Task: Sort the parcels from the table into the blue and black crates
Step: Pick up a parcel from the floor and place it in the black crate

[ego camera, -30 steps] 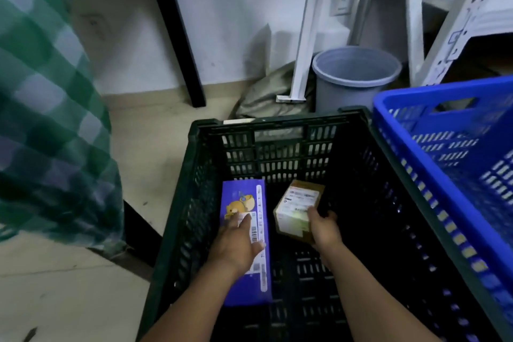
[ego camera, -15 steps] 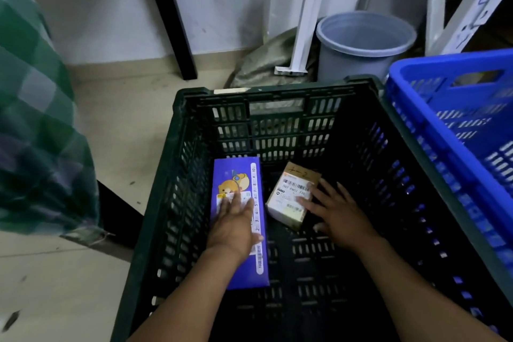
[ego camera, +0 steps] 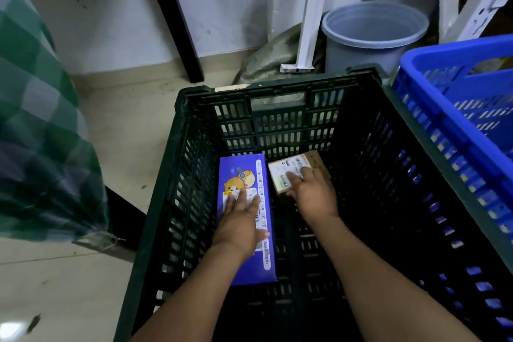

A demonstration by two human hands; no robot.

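Head view: left grip (ego camera: pixel 241 219), fingers straight and apart, pressed flat on purple box (ego camera: pixel 236 166), long axis pointing toward far wall, lying by left wall of black crate (ego camera: pixel 277 130). Right grip (ego camera: pixel 311 194), fingers loosely extended, resting atop brown parcel (ego camera: pixel 280 175), skewed, near far wall. Blue crate (ego camera: pixel 455 108) just beside right wall.

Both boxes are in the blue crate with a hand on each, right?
No. The head view shows the purple box and brown box in the black crate, not the blue crate, with the left hand and right hand on them.
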